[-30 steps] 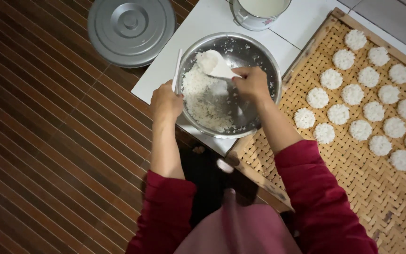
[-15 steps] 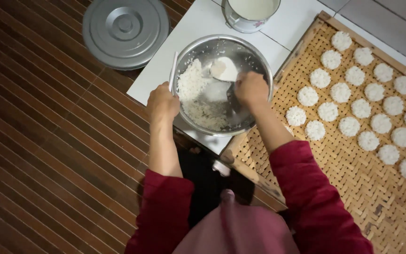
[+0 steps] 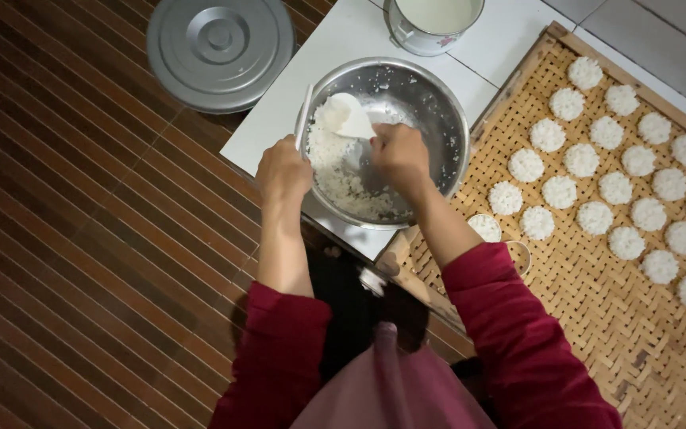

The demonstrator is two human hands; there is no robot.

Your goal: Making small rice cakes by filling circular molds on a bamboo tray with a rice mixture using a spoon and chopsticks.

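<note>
Woven tray: bamboo, right of the bowl; holds rows of round white rice cakes.
Steel bowl: on a white board, cooked rice heaped at its left side.
Grey lid: on the slatted floor, well apart.
Left hand: closed on the bowl's rim.
Right hand: clamped on a white rice paddle inside the bowl.

Dark red long sleeves, pushed up to the elbows. Mauve apron or garment front below. Left hand and right hand bare, no rings seen.
</note>
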